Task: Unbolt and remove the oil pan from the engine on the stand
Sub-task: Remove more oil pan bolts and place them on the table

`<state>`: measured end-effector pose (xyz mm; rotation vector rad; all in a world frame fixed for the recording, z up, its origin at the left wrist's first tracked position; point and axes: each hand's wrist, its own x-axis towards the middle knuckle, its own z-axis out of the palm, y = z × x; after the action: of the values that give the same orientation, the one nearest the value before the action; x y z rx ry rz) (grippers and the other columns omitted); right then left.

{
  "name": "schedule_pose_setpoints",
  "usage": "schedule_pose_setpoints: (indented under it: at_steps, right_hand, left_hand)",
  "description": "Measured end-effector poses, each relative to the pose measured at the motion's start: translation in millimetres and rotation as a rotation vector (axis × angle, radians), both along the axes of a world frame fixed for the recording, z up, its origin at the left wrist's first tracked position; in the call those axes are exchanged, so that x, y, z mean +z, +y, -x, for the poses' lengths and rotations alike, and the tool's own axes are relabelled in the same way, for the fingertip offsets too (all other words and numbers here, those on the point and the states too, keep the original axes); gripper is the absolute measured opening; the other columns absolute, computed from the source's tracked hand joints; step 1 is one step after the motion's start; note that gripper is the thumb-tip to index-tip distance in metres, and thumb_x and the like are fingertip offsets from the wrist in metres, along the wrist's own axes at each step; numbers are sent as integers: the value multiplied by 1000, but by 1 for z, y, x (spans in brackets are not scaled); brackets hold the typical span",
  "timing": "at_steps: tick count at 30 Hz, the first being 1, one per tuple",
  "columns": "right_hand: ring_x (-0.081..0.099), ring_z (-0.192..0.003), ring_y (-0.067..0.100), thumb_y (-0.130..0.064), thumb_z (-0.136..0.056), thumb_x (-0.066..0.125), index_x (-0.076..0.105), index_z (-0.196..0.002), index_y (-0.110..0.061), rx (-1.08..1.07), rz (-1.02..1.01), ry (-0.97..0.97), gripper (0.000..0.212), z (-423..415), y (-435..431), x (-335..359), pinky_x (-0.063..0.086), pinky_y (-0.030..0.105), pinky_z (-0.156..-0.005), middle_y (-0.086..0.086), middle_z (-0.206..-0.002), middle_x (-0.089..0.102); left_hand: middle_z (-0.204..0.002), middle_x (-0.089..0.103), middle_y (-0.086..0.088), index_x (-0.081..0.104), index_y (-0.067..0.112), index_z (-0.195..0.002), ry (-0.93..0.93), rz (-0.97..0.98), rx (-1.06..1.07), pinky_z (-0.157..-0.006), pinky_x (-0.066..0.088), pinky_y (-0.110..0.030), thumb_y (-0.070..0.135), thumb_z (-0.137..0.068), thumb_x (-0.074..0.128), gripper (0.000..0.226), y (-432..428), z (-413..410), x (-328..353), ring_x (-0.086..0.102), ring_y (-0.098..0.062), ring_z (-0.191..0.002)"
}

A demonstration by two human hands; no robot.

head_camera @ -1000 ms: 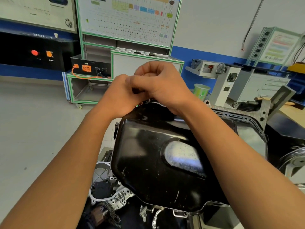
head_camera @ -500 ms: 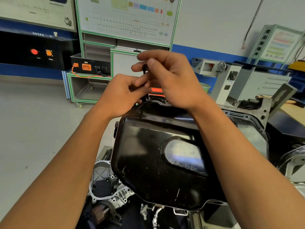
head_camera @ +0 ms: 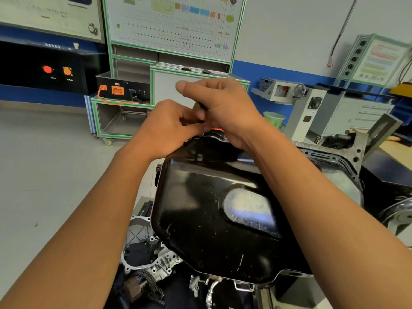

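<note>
You are holding both hands close together in the upper middle of the frame, just above the far rim of the black oil pan [head_camera: 211,215]. Your right hand [head_camera: 225,108] is curling around a thin dark piece [head_camera: 201,107], and your left hand [head_camera: 169,128] is pinching its lower end. The pan is sitting on the engine [head_camera: 142,241], filling the centre.

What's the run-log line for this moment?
stage: hands over pan's far edge | left hand: curled beside right, grip unclear | right hand: pinches slim dark item | oil pan: on engine
</note>
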<state>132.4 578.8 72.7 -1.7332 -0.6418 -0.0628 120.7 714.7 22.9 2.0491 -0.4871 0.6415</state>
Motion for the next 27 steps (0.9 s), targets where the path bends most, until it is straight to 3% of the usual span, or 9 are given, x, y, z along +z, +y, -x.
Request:
schedule_pose_setpoints:
  at_steps: [2,5,8,10,15,17,20,23,27]
  right_hand:
    - [47,-43,9,-25,-83,80,68,-68,-15,-13,15,-35,21,-1,-1,-1,41,19,-46,-4,-46,49]
    - [52,-46,6,-13,-81,80,69,-80,-11,15,21,-87,11,0,-4,-3,45,19,-51,-6,-49,56]
    - [59,-61,16,2,-81,75,66,-92,-10,96,12,-107,19,4,-7,-4,50,28,-64,15,-70,63]
    - [60,-61,15,7,-82,71,66,-96,-7,127,-21,-114,20,5,-10,-3,49,23,-62,26,-80,67]
    - [64,-67,15,4,-97,56,62,-108,-4,169,-18,-101,15,7,-16,0,55,32,-68,20,-96,74]
    - [63,-69,22,5,-99,49,60,-113,-5,101,96,-197,21,6,-16,-2,56,48,-73,27,-95,72]
    - [60,-69,24,2,-99,48,62,-116,-5,59,154,-247,24,6,-14,-3,53,44,-68,28,-94,70]
    - [65,-69,18,-16,-95,64,68,-104,-7,57,114,-286,13,8,-11,-5,54,34,-69,19,-89,72]
    - [71,-72,24,-22,-92,73,69,-96,-5,-13,104,-352,18,7,-8,-10,59,39,-72,18,-85,74]
  left_hand:
    - [-73,75,11,70,37,-72,10,-11,6,-71,55,-35,19,-86,75,23,-1,0,1,71,-12,-71]
    - [-79,75,-2,73,23,-81,-31,-8,4,-79,55,-48,14,-86,74,10,-1,-2,-1,72,-26,-82]
    - [-81,69,-27,70,-6,-91,-36,28,5,-76,53,-57,10,-89,71,16,2,-5,-3,67,-44,-83]
    - [-80,69,-27,71,-5,-90,-43,32,10,-76,53,-55,10,-90,69,15,0,-4,-3,66,-45,-81]
    - [-68,67,-10,65,31,-60,-32,71,34,-62,54,-23,10,-92,67,39,-4,-2,-3,69,-31,-72]
    - [-69,67,-19,68,19,-62,-2,62,45,-67,57,-31,7,-92,66,32,-3,-4,-4,69,-33,-72]
    - [-79,70,-27,71,-4,-82,15,63,56,-74,60,-41,3,-91,64,13,1,-6,-6,72,-35,-76]
    - [-85,71,-24,71,-3,-91,6,49,71,-76,58,-48,4,-91,63,11,1,-7,-5,72,-32,-80]
    - [-81,73,-16,73,4,-89,10,42,93,-73,57,-45,13,-93,65,13,2,-8,-5,73,-25,-75]
